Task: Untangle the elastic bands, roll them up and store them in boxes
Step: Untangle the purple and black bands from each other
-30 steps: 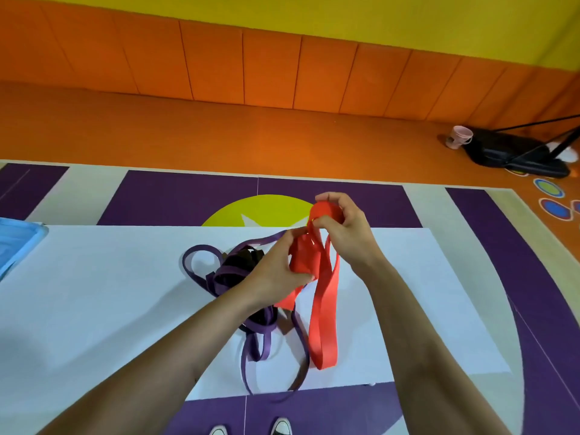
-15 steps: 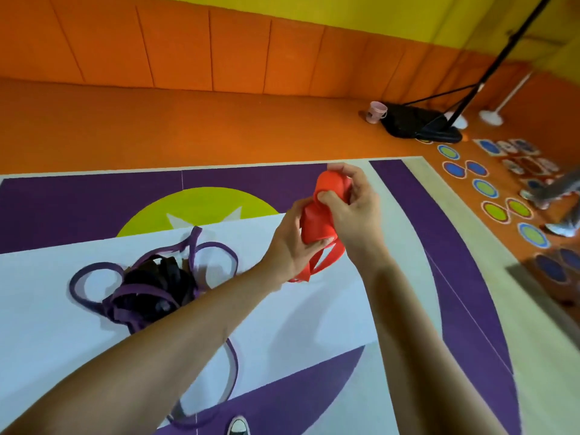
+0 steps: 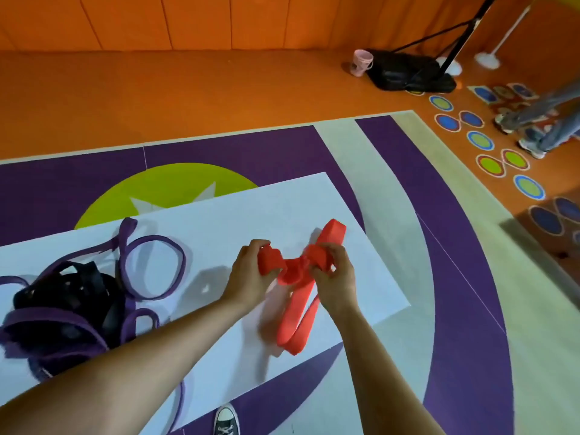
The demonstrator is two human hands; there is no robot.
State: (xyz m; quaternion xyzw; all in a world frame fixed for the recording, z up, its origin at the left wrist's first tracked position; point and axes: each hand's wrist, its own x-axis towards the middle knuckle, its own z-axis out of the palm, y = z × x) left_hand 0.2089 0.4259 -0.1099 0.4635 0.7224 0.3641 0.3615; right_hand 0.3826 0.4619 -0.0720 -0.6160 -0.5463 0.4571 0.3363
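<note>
Lowered over the table (image 3: pixel 282 208), left hand (image 3: pixel 251 277) and right hand (image 3: pixel 337 277) each grip the one red band (image 3: pixel 295 318). Tangled purple and black bands (image 3: pixel 84 290) beside them defy counting.

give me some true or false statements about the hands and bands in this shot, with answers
1. Both the left hand and the right hand grip the red band. True.
2. The red band is fully rolled up and lies in a box. False: it is bunched between the hands with a long loop hanging loose, and no box is in view.
3. The purple bands and the black band lie tangled on the white sheet, left of the hands. True.
4. The pink cup stands on the white sheet. False: it stands far off on the orange floor, beside a black base.
</note>
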